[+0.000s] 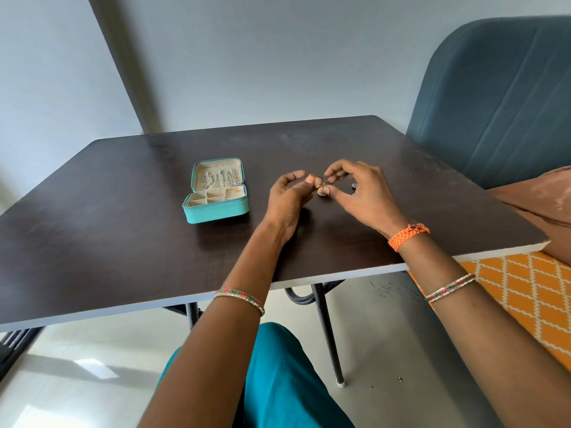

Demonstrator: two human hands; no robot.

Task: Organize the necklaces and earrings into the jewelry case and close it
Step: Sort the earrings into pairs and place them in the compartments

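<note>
A teal jewelry case (216, 211) lies open on the dark table (123, 236), left of my hands. Several necklaces (220, 179) hang inside its raised lid, and a small gold piece (234, 192) rests in the right part of its tray. Between my two hands is a gold bell-shaped earring (321, 188), held just above the table. My left hand (289, 199) pinches it with thumb and fingertip. My right hand (360, 193) touches it from the right with its fingertips. Another small dark jewelry piece (354, 185) peeks out behind my right hand.
A blue-grey padded chair (494, 97) stands at the table's far right corner. Brown cloth (543, 196) and an orange patterned mat (525, 291) lie to the right. The table's front edge (185, 299) crosses over my forearms.
</note>
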